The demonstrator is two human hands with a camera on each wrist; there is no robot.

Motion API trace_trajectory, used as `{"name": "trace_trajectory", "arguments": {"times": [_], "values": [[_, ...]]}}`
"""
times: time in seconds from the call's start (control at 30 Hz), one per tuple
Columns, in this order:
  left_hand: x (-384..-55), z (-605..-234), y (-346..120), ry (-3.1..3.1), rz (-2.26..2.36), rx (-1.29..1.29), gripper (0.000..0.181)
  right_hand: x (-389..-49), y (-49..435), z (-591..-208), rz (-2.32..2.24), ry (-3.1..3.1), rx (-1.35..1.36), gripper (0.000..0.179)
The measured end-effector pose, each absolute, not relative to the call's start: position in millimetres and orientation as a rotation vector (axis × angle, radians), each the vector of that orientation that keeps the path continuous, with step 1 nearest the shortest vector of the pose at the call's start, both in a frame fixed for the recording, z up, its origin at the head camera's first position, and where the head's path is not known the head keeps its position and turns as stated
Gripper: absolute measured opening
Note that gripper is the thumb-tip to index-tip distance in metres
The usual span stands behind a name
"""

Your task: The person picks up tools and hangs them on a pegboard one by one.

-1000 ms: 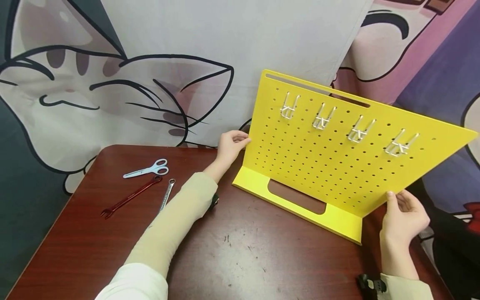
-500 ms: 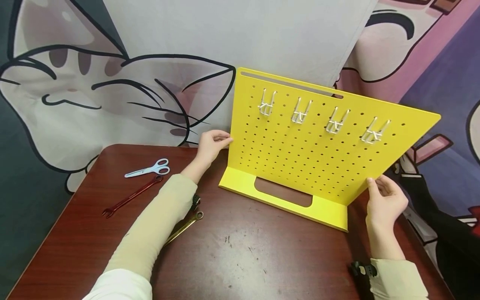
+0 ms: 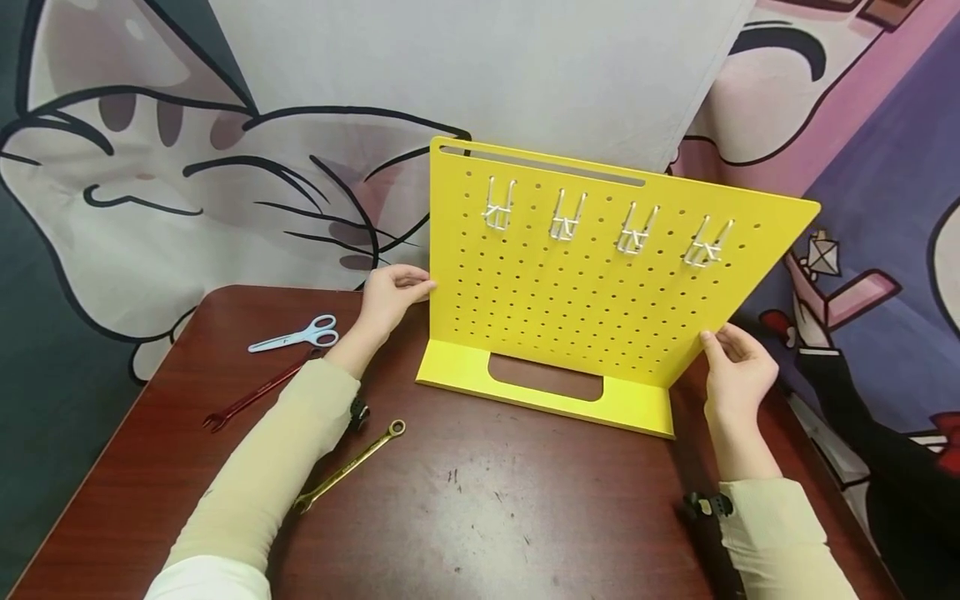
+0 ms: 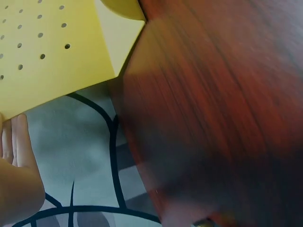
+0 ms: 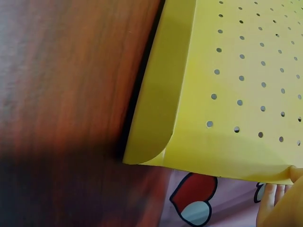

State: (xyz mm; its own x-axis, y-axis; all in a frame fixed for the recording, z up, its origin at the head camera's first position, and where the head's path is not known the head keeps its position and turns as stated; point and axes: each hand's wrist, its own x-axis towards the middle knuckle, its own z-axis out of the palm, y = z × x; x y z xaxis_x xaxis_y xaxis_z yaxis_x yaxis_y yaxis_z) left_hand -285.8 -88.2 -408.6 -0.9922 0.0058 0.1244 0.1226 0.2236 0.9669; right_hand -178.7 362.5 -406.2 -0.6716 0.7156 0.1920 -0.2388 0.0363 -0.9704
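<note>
A yellow pegboard stand (image 3: 555, 300) with a bent base stands upright over the table's far side. Several white metal hooks (image 3: 564, 218) hang in a row near its top. My left hand (image 3: 386, 298) pinches its left edge between thumb and fingers; in the left wrist view that hand (image 4: 19, 175) is at the board's edge. On the opposite edge, low down, my right hand (image 3: 737, 371) pinches the board, thumb on the front face. The right wrist view shows the right hand (image 5: 284, 198) partly, at the edge of the perforated panel (image 5: 246, 94).
Light blue scissors (image 3: 298, 335) and a red wrench (image 3: 258, 393) lie left on the brown table (image 3: 480, 517). A gold wrench (image 3: 348, 467) lies beside my left forearm, which hides part of the table. Behind stands a wall with cartoon drawings (image 3: 150, 208).
Both hands have moved the pegboard stand leftward and slightly back, keeping their grip on its edges. The gold wrench has come into view from behind the left forearm.
</note>
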Motion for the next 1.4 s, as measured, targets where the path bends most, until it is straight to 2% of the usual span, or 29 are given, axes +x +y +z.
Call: {"name": "trace_trajectory", "arguments": {"times": [0.57, 0.8, 1.0, 1.23, 1.4], "values": [[-268.7, -412.9, -127.8, -2.334, -1.829, -0.083, 0.026, -211.1, 344.8, -405.9, 1.827, -1.714, -0.443, 0.029], [-263.2, -413.2, -147.8, -2.254, -1.875, -0.05, 0.027, -223.3, 325.7, -403.2, 1.802, -1.817, -0.435, 0.021], [-258.5, -412.1, -166.4, -2.215, -1.882, -0.034, 0.027, -232.0, 307.2, -400.8, 1.831, -1.831, -0.422, 0.022], [-250.9, -411.4, -188.4, -2.21, -1.861, 0.022, 0.005, -234.9, 287.5, -401.6, 1.808, -1.91, -0.355, 0.016], [-246.5, -412.9, -198.7, -2.176, -1.906, 0.055, 0.009, -234.8, 279.0, -403.9, 1.775, -1.961, -0.311, 0.018]]}}
